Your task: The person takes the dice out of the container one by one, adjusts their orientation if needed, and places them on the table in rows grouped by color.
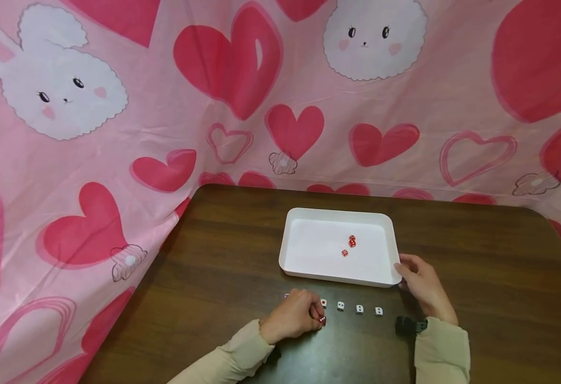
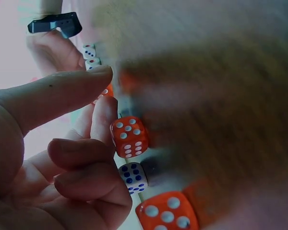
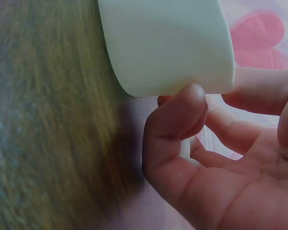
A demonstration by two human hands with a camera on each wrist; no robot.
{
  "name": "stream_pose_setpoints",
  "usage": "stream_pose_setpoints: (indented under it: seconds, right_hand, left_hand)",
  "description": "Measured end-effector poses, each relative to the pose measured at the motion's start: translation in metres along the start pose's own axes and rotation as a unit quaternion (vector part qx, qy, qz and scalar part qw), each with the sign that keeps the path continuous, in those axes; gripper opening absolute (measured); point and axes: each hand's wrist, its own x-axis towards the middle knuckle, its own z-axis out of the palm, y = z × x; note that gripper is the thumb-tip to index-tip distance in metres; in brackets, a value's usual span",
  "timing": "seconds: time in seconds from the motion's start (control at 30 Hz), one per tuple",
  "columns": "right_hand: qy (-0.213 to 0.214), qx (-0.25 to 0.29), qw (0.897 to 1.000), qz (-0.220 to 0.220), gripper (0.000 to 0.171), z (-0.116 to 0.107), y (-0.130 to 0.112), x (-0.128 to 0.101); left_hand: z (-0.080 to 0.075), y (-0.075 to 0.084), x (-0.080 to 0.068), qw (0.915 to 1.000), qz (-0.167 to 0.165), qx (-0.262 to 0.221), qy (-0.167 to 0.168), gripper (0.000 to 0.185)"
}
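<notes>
Left hand: on my head feed I have the left hand [image 1: 295, 316] over the bench [image 1: 491, 277], thumb and forefinger narrowed around a red die [image 1: 322, 320].
Right hand: I see the right hand [image 1: 421, 282] gripping the white tray [image 1: 309, 245] at its near right corner, the thumb against the rim.
Tray: it lies on the bench closer to the far edge than the left hand does, well in from the bench's left and right edges.
Tray contents: I count three red dice [image 1: 352, 243], right of the tray's middle, two of them close together.
Row: four white dice [image 1: 360, 309] stand spaced out on the bench, just beyond the held die and short of the tray's near edge; part of another shows left of the left hand.
Left wrist feed: I pick out two more red dice [image 2: 128, 136] near the left hand, with a blue-pipped die [image 2: 133, 178] between them.
Backdrop: pink heart-printed cloth [image 1: 165, 106] hangs beyond the bench's far edge.
</notes>
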Motion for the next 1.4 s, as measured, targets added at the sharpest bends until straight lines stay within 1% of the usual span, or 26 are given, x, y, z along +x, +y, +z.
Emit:
stream_pose_setpoints:
  seconds: [0.27,0.77,1.03,1.17,1.27,1.4]
  right_hand:
    - [0.004,0.003,1.0,0.001,0.057,0.0004,-0.0003,-0.0005]
    - [0.004,0.003,1.0,-0.001,0.057,0.0014,0.0004,-0.0017]
    - [0.002,0.002,1.0,0.003,0.058,0.0005,0.0,-0.0012]
    - [0.002,0.001,1.0,0.004,0.058,0.0007,-0.0003,-0.0009]
    - [0.002,0.001,1.0,0.007,0.058,0.0008,-0.0005,-0.0008]
    - [0.002,0.001,1.0,0.008,0.058,0.0006,-0.0009,-0.0007]
  left_hand:
    - [-0.0008,0.0024,-0.0004,0.9998,0.006,0.016,0.003,0.015]
    - [0.0004,0.0018,-0.0018,0.9983,0.018,0.055,0.005,0.011]
    - [-0.0008,0.0031,-0.0022,0.9981,0.021,0.057,0.005,0.011]
    - [-0.0012,0.0031,-0.0026,0.997,0.022,0.074,0.008,0.011]
    - [-0.0015,0.0032,-0.0026,0.9948,0.029,0.097,0.012,0.013]
    - [-0.003,0.0043,-0.0028,0.9931,0.032,0.112,0.014,0.017]
